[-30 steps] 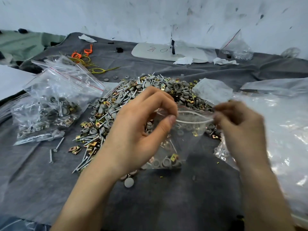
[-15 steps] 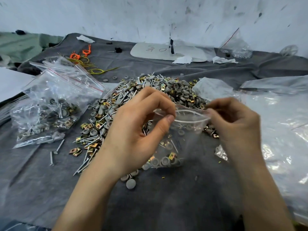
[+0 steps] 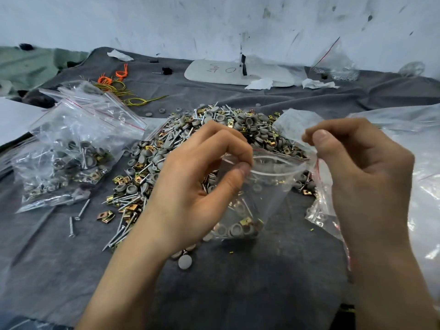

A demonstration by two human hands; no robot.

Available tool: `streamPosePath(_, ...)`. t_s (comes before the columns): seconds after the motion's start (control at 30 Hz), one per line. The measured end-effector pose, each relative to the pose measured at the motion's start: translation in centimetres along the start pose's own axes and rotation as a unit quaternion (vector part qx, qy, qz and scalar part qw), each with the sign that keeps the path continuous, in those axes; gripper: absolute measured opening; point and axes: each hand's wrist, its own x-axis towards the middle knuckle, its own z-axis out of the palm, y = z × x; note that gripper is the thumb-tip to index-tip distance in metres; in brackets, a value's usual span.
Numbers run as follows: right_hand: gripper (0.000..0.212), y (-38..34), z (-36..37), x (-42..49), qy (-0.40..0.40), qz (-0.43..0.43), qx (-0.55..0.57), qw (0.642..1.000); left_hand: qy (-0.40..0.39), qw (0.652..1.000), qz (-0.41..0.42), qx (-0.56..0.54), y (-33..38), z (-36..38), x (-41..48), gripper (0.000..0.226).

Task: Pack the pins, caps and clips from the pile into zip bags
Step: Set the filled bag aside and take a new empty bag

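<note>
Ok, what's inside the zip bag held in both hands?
Through the clear zip bag: several grey caps, a brass clip and a pin, near the bottom. The left hand covers its left side, so no full count.

Bright even light, soft shadows, plastic glare at right, wide-angle edge bending

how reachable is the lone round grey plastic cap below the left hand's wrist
Probably yes: the round grey plastic cap lies uncovered on the dark grey cloth close by the left hand, but it pinches the rim of the clear zip bag and must let go first.
</note>
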Motion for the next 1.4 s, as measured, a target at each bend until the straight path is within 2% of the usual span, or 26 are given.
streamPosePath(0.07,0.014,1.9,0.4,0.0,0.008,0.097,-0.008,0.995,0.02,1.0,-0.003,-0.004,0.0,-0.3,0.1,0.009)
streamPosePath(0.1,0.018,2.8,0.8,-0.1,-0.031,0.151,-0.033,0.987,0.035,0.999,-0.006,-0.01,0.0,-0.5,0.1,0.011)
streamPosePath(0.17,0.024,4.0,2.1,-0.6,-0.166,0.213,-0.093,0.958,0.074,0.997,0.0,-0.004,-0.1,-1.2,0.1,0.013)
streamPosePath(0.23,0.027,4.1,3.7,-1.7,-0.283,0.202,-0.144,0.927,0.116,0.993,0.023,0.02,-0.3,-2.0,0.0,0.013)
streamPosePath(0.33,0.012,3.9,6.0,-3.4,-0.341,0.146,-0.194,0.908,0.161,0.986,0.032,0.02,-0.9,-3.4,-0.2,0.011)
streamPosePath(0.47,0.021,3.7,7.7,-4.7,-0.362,0.127,-0.282,0.879,0.191,0.981,0.017,0.018,-1.7,-4.4,-0.4,0.016)
streamPosePath(0.7,0.003,3.3,7.3,-4.2,-0.341,0.165,-0.257,0.889,0.183,0.982,0.019,0.036,-2.0,-4.3,-0.5,0.015)
streamPosePath(0.9,0.012,3.1,6.2,-3.6,-0.296,0.133,-0.268,0.907,0.194,0.98,0.018,0.045,-2.2,-4.2,-0.5,0.013)
streamPosePath(0.97,0.01,2.3,6.2,-3.8,-0.342,0.103,-0.259,0.897,0.197,0.98,0.011,0.038,-2.2,-4.3,-0.6,0.014)
streamPosePath(1.07,0.019,1.5,6.9,-4.6,-0.44,0.083,-0.301,0.842,0.195,0.98,0.008,0.037,-2.2,-4.5,-0.6,0.013)
streamPosePath(1.13,0.017,1.3,7.2,-4.8,-0.462,0.094,-0.317,0.823,0.194,0.98,0.008,0.037,-2.2,-4.5,-0.6,0.012)
streamPosePath(1.2,0.009,1.3,7.2,-4.7,-0.453,0.105,-0.313,0.829,0.193,0.981,0.007,0.038,-2.2,-4.5,-0.6,0.012)
streamPosePath(1.3,0.017,1.5,7.0,-4.5,-0.443,0.116,-0.314,0.831,0.192,0.98,0.0,0.042,-2.2,-4.5,-0.6,0.014)
streamPosePath(1.4,0.015,1.8,6.6,-4.1,-0.428,0.128,-0.294,0.845,0.187,0.981,-0.002,0.043,-1.9,-4.3,-0.6,0.013)
